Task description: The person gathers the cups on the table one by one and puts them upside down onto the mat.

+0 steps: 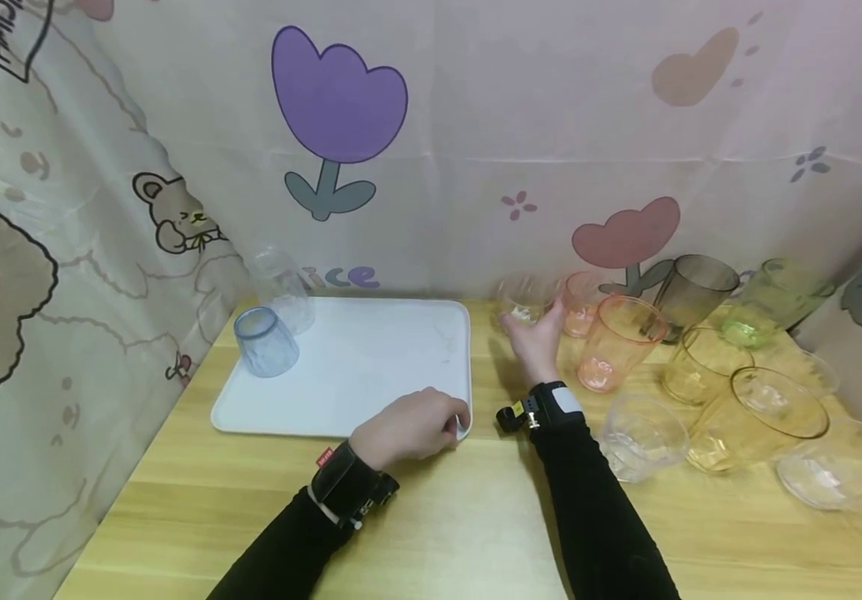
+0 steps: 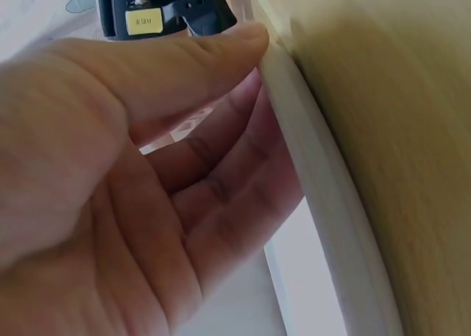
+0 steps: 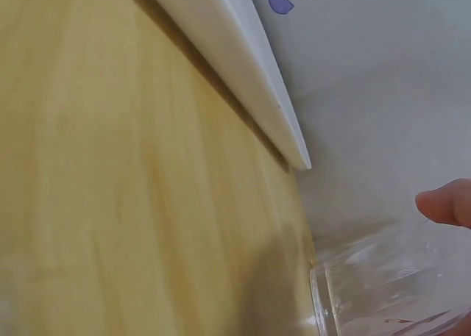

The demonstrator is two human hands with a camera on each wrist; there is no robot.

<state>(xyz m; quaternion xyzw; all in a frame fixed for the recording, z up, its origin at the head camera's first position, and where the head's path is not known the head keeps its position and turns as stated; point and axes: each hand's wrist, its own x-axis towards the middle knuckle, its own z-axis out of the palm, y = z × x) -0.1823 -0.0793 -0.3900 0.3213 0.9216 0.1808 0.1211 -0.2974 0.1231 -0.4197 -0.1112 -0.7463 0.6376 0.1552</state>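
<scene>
At the near right corner of the white tray (image 1: 348,367), my left hand (image 1: 412,427) pinches the rim between thumb and curled fingers. My right hand (image 1: 538,340) reaches to the back of the table and holds a clear glass (image 1: 524,293), thumb on its left side and fingers on its right. In the right wrist view, the thumb (image 3: 449,202) lies against the clear glass (image 3: 383,284); the other fingers are mostly out of frame. A blue glass (image 1: 266,343) stands on the tray's left part, with a clear ribbed glass (image 1: 286,292) behind it.
Right of my right hand stand a small pink glass (image 1: 581,304), a taller orange-pink glass (image 1: 618,343), a grey glass (image 1: 694,292), a green glass (image 1: 772,300), yellow glasses (image 1: 757,421) and clear ones (image 1: 643,437). A printed curtain (image 1: 461,150) hangs behind the wooden table (image 1: 431,533).
</scene>
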